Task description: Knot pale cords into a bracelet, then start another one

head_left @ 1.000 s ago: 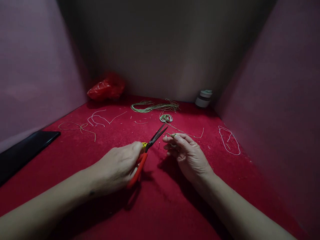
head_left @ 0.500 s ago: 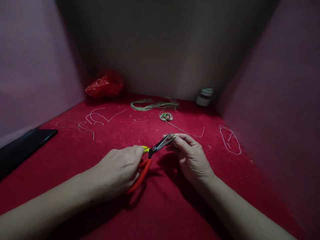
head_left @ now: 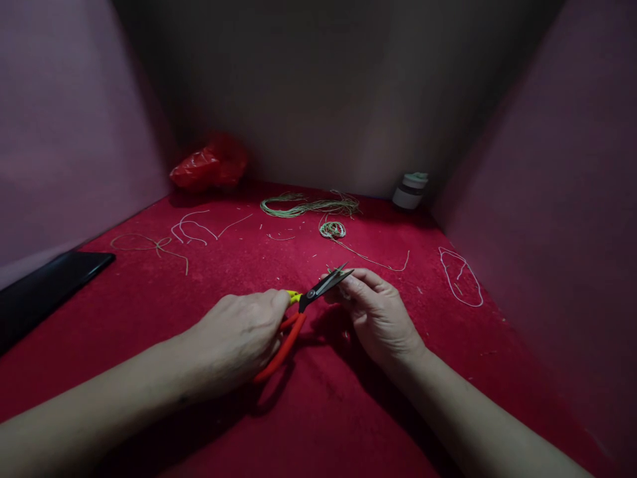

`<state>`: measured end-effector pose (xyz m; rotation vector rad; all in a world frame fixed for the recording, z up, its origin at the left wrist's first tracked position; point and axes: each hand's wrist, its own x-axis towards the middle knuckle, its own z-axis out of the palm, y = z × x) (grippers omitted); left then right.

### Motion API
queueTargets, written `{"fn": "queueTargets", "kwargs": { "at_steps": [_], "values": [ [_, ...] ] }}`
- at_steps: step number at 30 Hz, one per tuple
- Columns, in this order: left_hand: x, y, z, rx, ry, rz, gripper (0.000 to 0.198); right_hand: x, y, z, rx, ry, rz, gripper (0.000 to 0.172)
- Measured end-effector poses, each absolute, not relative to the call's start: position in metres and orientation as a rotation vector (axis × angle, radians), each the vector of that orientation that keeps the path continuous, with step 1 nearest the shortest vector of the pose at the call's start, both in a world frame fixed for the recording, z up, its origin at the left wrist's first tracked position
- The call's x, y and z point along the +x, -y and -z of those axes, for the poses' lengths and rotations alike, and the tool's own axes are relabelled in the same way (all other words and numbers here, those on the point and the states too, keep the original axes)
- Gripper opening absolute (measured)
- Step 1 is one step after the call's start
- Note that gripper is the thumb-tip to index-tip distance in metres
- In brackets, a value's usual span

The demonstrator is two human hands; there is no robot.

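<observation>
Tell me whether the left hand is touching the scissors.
Touching. The head view shows the left hand closed around the scissors at the handles, with the blades pointing out beyond it.

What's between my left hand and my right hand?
In the head view, the scissors span the gap above the red surface: gripped by the left hand, they point to the right hand, overlapping it.

Scissors (head_left: 311, 293) before the cord coil (head_left: 328, 231), cord bundle (head_left: 309, 209) behind it on the surface (head_left: 318, 411), bag (head_left: 208, 166) left, jar (head_left: 409, 192) right.
</observation>
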<state>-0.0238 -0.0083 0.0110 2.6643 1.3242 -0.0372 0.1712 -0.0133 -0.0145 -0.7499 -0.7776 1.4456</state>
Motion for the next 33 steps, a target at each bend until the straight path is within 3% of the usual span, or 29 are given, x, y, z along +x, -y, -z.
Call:
{"fn": "queueTargets", "kwargs": {
  "at_steps": [33],
  "values": [
    [-0.029, -0.002, -0.015, 2.482, -1.335, 0.120, 0.019, 0.172, 0.013, 0.011, -0.756, 0.740, -1.498, 0.007]
  ]
}}
